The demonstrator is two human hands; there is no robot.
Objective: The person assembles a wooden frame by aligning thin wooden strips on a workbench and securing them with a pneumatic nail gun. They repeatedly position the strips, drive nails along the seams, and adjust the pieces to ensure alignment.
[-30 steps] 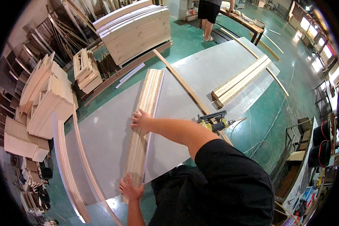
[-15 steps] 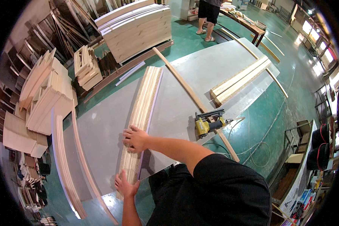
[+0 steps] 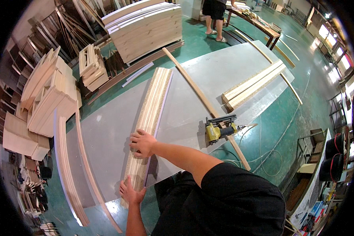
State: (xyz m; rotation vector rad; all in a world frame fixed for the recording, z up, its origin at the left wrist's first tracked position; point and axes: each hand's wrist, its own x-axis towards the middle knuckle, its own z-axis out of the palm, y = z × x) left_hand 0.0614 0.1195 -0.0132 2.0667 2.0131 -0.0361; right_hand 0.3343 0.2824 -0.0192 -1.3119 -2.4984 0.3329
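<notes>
A long bundle of pale wood strips (image 3: 152, 98), laid side by side with striped edges up, lies lengthwise in front of me on a grey sheet-topped surface. My right hand (image 3: 142, 143) reaches across its middle, fingers spaced and bent over the left side. Nearer to me, my left hand (image 3: 132, 192) clasps the bundle close to its near end, fingers on the left and thumb on the right. The right thumb is hidden. A yellow-and-black nail gun (image 3: 219, 129) with an air hose rests on a wooden batten (image 3: 192, 83) to the right.
Another strip bundle (image 3: 253, 84) lies farther right. Long strips (image 3: 70, 173) and a thin batten (image 3: 84, 157) cross the left end. Panel stacks (image 3: 145, 33) stand behind. A person (image 3: 215, 19) stands by a workbench (image 3: 255, 23). The air hose (image 3: 271, 151) loops over the green floor.
Both hands stay at about the same places on the bundle. The view has shifted slightly, and the person at the back has an arm out over the workbench.
</notes>
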